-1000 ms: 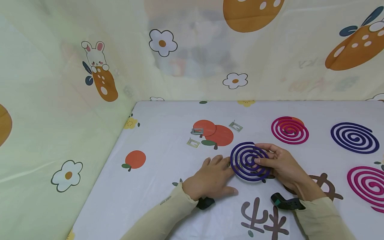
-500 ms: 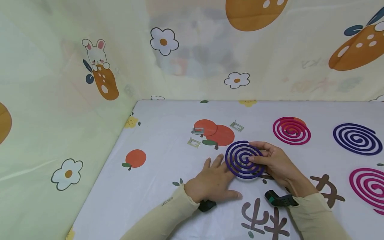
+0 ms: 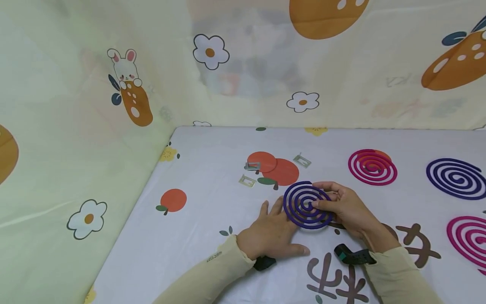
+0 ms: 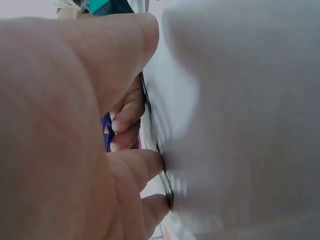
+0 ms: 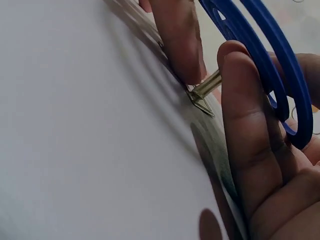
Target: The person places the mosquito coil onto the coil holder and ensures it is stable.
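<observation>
A dark blue mosquito coil (image 3: 309, 206), tilted above the table, is pinched between the thumb and fingers of my right hand (image 3: 347, 209). My left hand (image 3: 269, 236) lies palm down with fingers spread, and the coil overlaps its fingertips in the head view. Below the coil, a small metal coil stand (image 5: 206, 86) with an upright tab shows in the right wrist view. A left fingertip presses at its base, and the tab's upper end passes behind a right fingertip. In the left wrist view, the coil's blue edge (image 4: 106, 132) shows past the left palm.
Three metal stands, one at left (image 3: 252, 166), one nearer (image 3: 247, 181) and one farther right (image 3: 302, 160), lie on the printed tablecloth (image 3: 212, 169). To the right are a pink coil (image 3: 373, 168), another blue coil (image 3: 458, 179) and another pink coil (image 3: 481, 240). A patterned curtain (image 3: 159, 25) encloses the table.
My right hand has moved a little left with the blue coil, bringing it further over the left fingertips. The left hand stays nearly in place while the head view shifts slightly.
</observation>
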### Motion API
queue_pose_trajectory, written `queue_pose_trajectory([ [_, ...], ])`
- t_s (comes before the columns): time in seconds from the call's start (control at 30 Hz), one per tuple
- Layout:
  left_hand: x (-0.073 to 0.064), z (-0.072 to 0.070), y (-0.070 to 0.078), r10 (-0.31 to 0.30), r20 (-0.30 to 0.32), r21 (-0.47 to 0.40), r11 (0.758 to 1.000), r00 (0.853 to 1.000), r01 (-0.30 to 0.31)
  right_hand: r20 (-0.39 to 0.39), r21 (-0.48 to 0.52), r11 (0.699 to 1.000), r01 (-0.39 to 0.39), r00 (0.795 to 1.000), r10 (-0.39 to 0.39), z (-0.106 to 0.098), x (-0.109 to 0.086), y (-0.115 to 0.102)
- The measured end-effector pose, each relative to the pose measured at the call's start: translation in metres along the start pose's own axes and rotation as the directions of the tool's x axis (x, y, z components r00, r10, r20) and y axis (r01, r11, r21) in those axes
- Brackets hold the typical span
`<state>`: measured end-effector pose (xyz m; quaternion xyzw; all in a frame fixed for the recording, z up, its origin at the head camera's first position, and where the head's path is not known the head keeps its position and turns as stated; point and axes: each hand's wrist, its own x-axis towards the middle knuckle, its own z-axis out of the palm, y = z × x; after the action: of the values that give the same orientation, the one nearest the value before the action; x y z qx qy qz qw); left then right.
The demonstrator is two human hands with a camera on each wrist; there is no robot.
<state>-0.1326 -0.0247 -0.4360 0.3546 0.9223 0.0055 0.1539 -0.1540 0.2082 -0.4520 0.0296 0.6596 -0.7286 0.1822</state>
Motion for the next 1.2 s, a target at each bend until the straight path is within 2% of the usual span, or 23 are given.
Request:
queue_pose_trajectory([
  [0.63, 0.0003, 0.0005, 0.0005, -0.013, 0.000, 0.003, 1.000, 1.000, 0.013, -0.048, -0.140, 0.990, 0.018, 0.999, -0.025, 0.0084, 0.0004, -0.0004],
  [1.2, 0.0007, -0.0003, 0.0008, -0.008, 0.001, 0.019, 1.000, 1.000, 0.007, -0.059, -0.119, 0.992, 0.030, 0.998, -0.037, 0.0074, -0.0001, 0.0005],
])
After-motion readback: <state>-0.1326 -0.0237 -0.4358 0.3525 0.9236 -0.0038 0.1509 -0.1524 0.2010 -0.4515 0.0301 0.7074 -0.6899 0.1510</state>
